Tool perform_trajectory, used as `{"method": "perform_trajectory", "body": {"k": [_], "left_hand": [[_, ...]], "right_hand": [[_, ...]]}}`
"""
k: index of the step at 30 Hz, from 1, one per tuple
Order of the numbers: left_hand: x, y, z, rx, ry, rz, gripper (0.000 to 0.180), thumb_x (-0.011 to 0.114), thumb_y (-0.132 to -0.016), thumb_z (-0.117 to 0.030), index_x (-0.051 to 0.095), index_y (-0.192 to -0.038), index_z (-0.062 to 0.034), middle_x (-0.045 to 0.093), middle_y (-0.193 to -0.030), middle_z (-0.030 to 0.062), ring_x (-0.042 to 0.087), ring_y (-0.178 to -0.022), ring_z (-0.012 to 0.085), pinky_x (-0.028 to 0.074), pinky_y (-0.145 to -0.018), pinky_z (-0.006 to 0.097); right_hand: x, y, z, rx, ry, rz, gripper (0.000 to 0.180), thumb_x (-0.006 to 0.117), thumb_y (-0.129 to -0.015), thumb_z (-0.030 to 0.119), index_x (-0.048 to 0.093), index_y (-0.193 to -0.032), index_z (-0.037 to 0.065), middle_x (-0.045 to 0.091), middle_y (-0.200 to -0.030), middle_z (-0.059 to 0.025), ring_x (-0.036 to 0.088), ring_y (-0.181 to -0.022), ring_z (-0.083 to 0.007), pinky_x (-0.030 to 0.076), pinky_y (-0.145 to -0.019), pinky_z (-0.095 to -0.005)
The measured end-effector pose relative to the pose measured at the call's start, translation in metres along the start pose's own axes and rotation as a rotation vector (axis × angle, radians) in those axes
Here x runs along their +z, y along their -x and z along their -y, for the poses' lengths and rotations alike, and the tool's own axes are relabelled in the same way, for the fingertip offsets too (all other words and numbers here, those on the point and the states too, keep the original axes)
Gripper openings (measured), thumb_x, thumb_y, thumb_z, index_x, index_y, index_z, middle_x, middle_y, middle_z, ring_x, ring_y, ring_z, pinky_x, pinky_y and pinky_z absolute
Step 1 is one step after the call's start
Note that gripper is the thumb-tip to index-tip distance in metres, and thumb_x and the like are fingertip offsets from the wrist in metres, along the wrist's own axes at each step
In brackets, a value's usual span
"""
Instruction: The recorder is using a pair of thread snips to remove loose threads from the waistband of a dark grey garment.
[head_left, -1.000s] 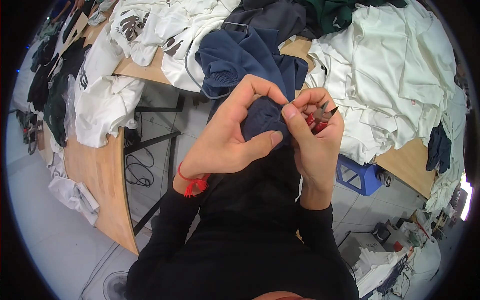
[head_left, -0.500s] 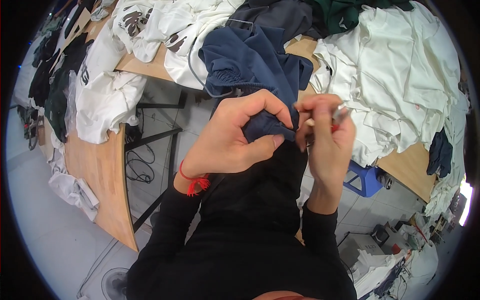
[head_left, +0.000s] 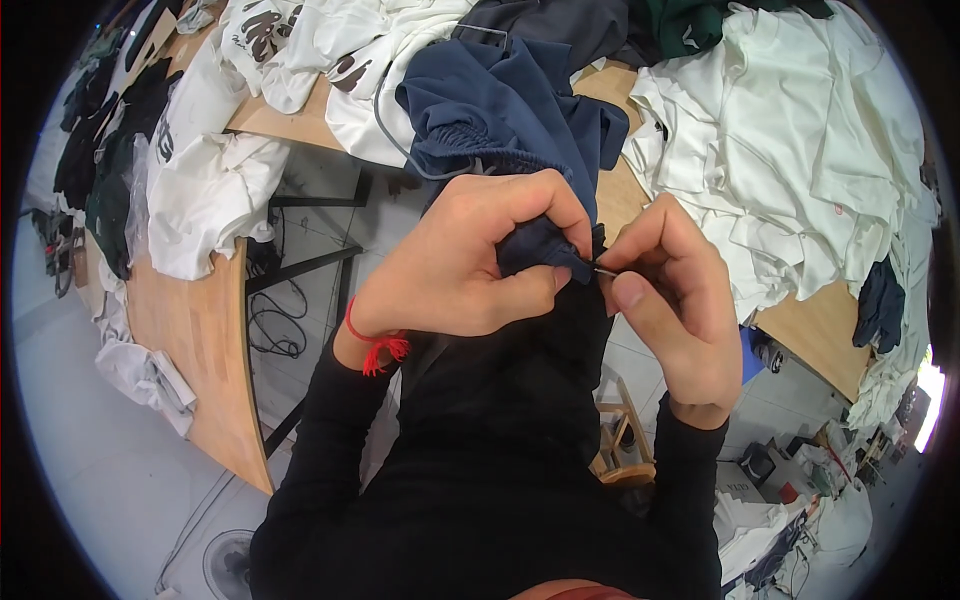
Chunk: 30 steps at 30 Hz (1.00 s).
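Nearest, black sleeves and a red string bracelet (head_left: 377,346) on the left wrist. Left hand (head_left: 470,262) curled, fingers pinching a fold of the navy garment (head_left: 505,110) just in front of the chest. Right hand (head_left: 675,295) close beside, thumb and forefinger pressed together on a thin metal tool (head_left: 604,270) touching the fold. Farther, navy cloth lying over the wooden table (head_left: 205,330), white garments (head_left: 810,150) heaped around
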<state>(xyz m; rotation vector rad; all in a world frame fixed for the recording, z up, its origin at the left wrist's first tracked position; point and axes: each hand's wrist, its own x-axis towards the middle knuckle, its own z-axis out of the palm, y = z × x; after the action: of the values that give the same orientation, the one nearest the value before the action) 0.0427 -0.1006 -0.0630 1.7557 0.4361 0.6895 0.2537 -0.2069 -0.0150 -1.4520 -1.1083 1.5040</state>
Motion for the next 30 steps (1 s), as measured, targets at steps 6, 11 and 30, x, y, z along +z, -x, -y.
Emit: {"method": "perform_trajectory", "body": {"k": [6,11,30], "left_hand": [[-0.003,-0.001,-0.005,0.034,-0.068,0.019,0.025,0.075,-0.073,0.000,0.068,-0.097,-0.0036,0.071,-0.089,0.0064,0.071,-0.079,0.0223,0.052,-0.072,0.030],[0.000,-0.001,-0.007,0.079,-0.099,0.013,0.028,0.075,-0.071,0.001,0.068,-0.097,-0.0036,0.070,-0.088,0.0070,0.071,-0.078,0.0236,0.052,-0.071,0.030],[-0.002,0.000,-0.011,0.078,-0.172,0.031,0.030,0.075,-0.070,0.001,0.068,-0.098,-0.0041,0.070,-0.088,0.0065,0.071,-0.079,0.0266,0.053,-0.069,0.032]], "right_hand": [[0.002,-0.002,0.009,-0.034,0.076,-0.009,0.023,0.071,-0.091,0.015,0.062,-0.105,-0.001,0.070,-0.096,-0.0061,0.062,-0.088,-0.0088,0.046,-0.080,-0.0223],[-0.002,-0.005,-0.002,-0.222,0.114,0.005,0.012,0.073,-0.090,0.002,0.066,-0.098,-0.002,0.067,-0.080,-0.0076,0.062,-0.072,-0.0092,0.048,-0.066,-0.0243],[-0.004,-0.006,0.003,-0.210,0.184,-0.001,0.011,0.073,-0.086,0.000,0.066,-0.094,-0.002,0.063,-0.073,-0.0074,0.057,-0.065,-0.0089,0.042,-0.060,-0.0249]]}}
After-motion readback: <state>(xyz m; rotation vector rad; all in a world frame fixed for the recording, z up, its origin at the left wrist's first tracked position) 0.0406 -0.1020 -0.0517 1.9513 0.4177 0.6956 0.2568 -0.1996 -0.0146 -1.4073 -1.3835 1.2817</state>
